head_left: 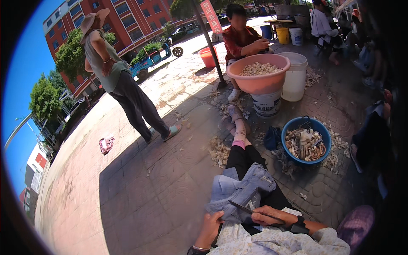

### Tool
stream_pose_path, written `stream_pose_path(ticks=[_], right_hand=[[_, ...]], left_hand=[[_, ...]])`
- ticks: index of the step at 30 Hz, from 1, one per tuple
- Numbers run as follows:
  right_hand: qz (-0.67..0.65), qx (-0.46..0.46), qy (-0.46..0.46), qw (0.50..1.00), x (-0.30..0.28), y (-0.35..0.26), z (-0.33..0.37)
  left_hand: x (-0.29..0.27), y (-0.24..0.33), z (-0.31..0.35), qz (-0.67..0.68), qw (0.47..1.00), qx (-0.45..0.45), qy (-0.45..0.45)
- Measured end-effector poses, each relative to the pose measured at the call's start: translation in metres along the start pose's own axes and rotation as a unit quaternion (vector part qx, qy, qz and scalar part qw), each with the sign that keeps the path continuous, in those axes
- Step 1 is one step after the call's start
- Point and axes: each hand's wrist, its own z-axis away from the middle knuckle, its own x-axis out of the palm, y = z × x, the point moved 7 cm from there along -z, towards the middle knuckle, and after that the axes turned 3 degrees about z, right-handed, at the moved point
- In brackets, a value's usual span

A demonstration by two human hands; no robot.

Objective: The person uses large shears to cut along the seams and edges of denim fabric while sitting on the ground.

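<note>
Faded blue denim cloth (242,189) lies bunched over my lap and dark trousers. My right hand (270,215) is closed round a slim tool with a dark, knife-like blade (241,207), which points up and left across the denim. At the cloth's left edge my left hand (209,226) rests with thumb and fingers curled together; what they hold, if anything, is too small to tell. Beyond my knees, to the right, stands a blue basin (285,149) with garlic bulbs and trimmings (304,143) in it.
Farther off, a pink basin (259,85) heaped with pale cloves sits on a white bucket (267,104), beside another white bucket (294,76). A seated person (240,38) works behind them. Another person (114,72) stands left. Peelings (219,152) litter the paving near a pole (211,42).
</note>
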Motion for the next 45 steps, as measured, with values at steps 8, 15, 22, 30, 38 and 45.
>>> stream_pose_path(ticks=[8,15,22,30,38,45], right_hand=[[0.029,0.000,-0.009,1.000,-0.004,0.013,-0.007],[0.024,0.032,0.017,0.999,-0.001,-0.003,0.001],[0.033,-0.062,0.050,0.996,0.003,-0.045,0.021],[0.068,0.051,-0.011,0.996,0.002,-0.007,0.000],[0.009,0.020,0.026,0.999,-0.010,0.005,-0.016],[-0.053,0.032,0.037,0.997,-0.011,0.023,-0.005]], left_hand=[[0.010,0.028,0.009,-0.074,0.996,0.037,-0.033],[-0.002,0.019,0.003,-0.002,0.998,-0.035,-0.060],[-0.057,-0.060,-0.049,0.155,0.987,-0.040,-0.021],[-0.004,-0.034,-0.023,0.086,0.988,-0.067,-0.106],[0.037,-0.006,0.006,0.067,0.990,-0.083,-0.090],[0.038,-0.006,0.026,0.148,0.984,-0.100,-0.016]])
